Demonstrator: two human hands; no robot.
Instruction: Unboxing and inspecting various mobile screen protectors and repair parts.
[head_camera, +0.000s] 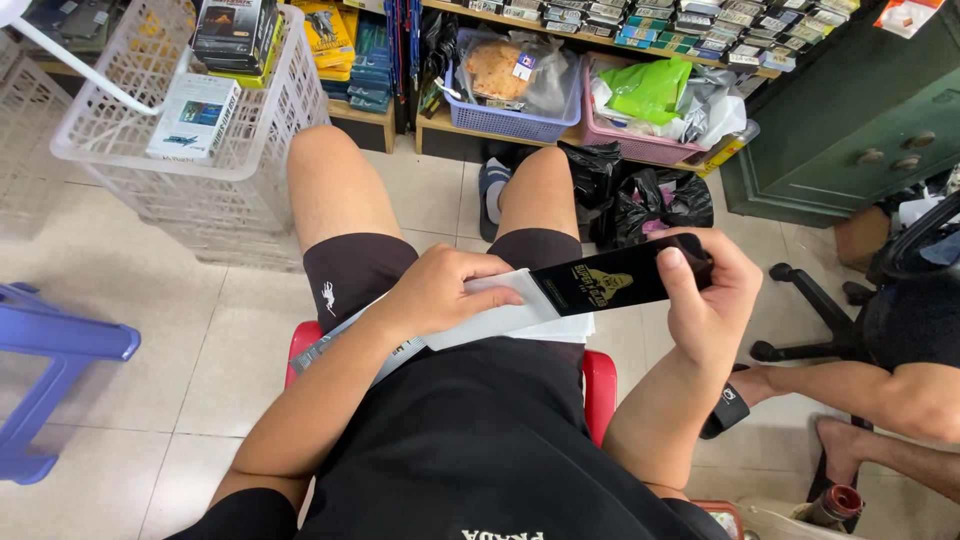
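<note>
Both hands grip: my left hand (440, 290) pinches the white sleeve (510, 318) on my lap, my right hand (708, 300) holds the black box (610, 282), only partly slid in.

The slim black box (612, 280) with a gold emblem lay roughly level above the lap, its right end slightly raised. Its left end met a flat white sleeve (510, 315), which extended left across the thighs.

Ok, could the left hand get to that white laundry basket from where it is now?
Probably yes: the left hand rests on white sheets over the lap, and nothing but open floor and the left knee lies before the white basket.
</note>
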